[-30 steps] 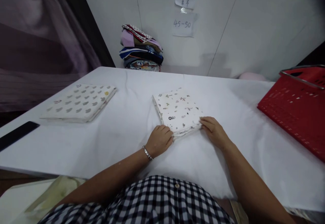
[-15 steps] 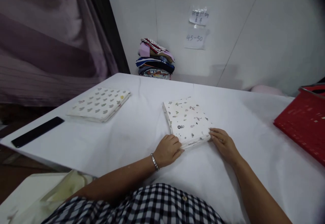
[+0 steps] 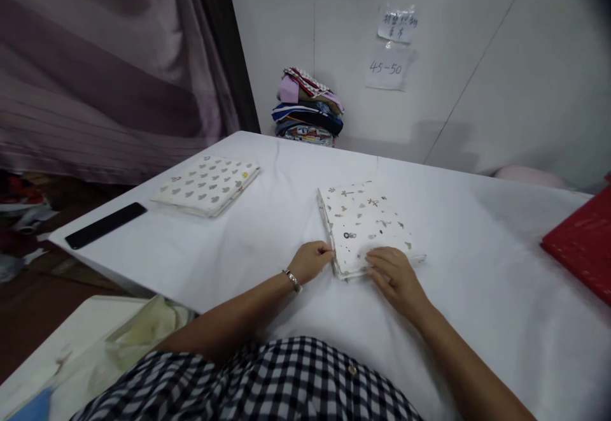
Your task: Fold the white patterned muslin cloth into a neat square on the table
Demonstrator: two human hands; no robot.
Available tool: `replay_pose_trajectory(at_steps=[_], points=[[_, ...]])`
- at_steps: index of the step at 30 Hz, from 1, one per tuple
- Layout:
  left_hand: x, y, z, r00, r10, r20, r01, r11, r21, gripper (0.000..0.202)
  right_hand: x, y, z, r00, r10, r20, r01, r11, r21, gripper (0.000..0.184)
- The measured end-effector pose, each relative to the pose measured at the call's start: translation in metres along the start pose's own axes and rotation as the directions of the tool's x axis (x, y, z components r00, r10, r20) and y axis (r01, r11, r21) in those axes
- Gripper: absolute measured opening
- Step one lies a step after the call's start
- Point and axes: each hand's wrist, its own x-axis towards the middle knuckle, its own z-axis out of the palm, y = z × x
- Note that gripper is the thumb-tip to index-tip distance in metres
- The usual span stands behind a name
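A folded white cloth [image 3: 363, 220] with small printed shapes lies on the white table [image 3: 248, 242] in front of me. My left hand [image 3: 310, 262], with a bracelet on the wrist, has curled fingers touching the cloth's near left corner. My right hand [image 3: 394, 278] rests flat on top of the cloth's near edge, fingers stretched out and pressing down. A second folded cloth [image 3: 207, 184] with grey heart-like prints lies to the far left, away from both hands.
A black flat bar [image 3: 105, 225] lies near the table's left edge. A pile of folded clothes [image 3: 308, 107] sits against the wall. A red basket [image 3: 580, 246] stands at the right. Paper notes [image 3: 389, 58] hang on the wall.
My right hand has moved from the cloth's near right corner onto its top. My left hand slid to the left corner. The view has swung to the left.
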Motion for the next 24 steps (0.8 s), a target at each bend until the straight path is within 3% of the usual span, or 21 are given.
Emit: replay_pose_trajectory(at_steps=[3, 7, 19, 24], points=[[-0.001, 0.000, 0.001, 0.996, -0.052, 0.068, 0.050, 0.999, 0.021, 0.025, 0.016, -0.026, 0.012, 0.990, -0.026, 0.139, 0.031, 0.999, -0.037, 0.021], [-0.002, -0.001, 0.002, 0.991, -0.028, 0.132, 0.021, 0.998, 0.056, 0.029, 0.025, -0.040, 0.027, 0.965, 0.016, 0.261, 0.014, 0.994, -0.112, 0.014], [0.001, -0.004, 0.008, 0.980, -0.056, 0.191, 0.083, 0.988, -0.133, 0.026, 0.019, -0.040, 0.037, 0.953, 0.051, 0.297, 0.002, 0.985, -0.174, 0.013], [0.000, -0.003, 0.008, 0.971, -0.082, 0.226, 0.134, 0.966, -0.221, 0.017, 0.019, -0.042, 0.040, 0.950, 0.013, 0.312, 0.064, 0.970, -0.234, 0.016]])
